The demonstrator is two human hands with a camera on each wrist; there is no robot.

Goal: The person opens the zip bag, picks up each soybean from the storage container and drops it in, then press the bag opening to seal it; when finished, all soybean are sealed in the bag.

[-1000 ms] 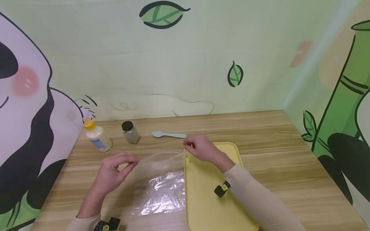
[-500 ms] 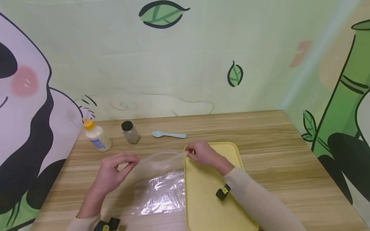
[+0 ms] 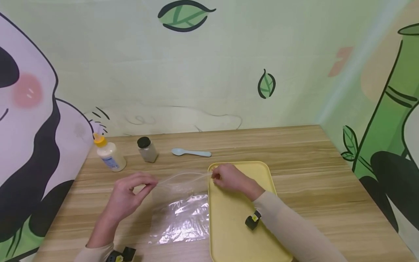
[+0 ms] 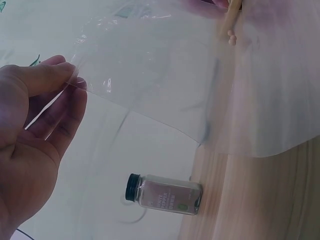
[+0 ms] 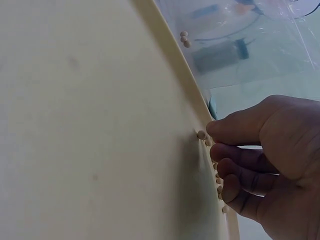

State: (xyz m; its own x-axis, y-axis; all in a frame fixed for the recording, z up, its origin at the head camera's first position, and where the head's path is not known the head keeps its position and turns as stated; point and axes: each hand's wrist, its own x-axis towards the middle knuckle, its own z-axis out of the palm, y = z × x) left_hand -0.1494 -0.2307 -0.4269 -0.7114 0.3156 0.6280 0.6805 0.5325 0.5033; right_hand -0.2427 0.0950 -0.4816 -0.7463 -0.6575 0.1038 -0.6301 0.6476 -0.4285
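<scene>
In the head view my left hand (image 3: 126, 193) pinches the mouth edge of a clear plastic bag (image 3: 183, 218) and lifts it off the table. The bag spreads right, as far as a yellow tray (image 3: 242, 233). Over the tray's far left corner is my right hand (image 3: 230, 178), fingers bent. The right wrist view shows its thumb and index fingertips right at small beige balls (image 5: 201, 135) by the tray rim; I cannot tell whether they grip one. Other balls (image 5: 218, 180) lie along that rim behind the fingers. A few beige balls (image 4: 232, 38) show through the bag.
A white bottle with a yellow cap (image 3: 111, 156) stands back left. Beside it is a clear jar with a black lid (image 3: 148, 151), its label reading white pepper. A light blue spoon (image 3: 191, 152) lies behind the tray, before a printed wall cloth (image 3: 209, 83).
My right hand moved a little toward me and right, from the far left corner's edge to over the tray. The left hand and bag have stayed still.
</scene>
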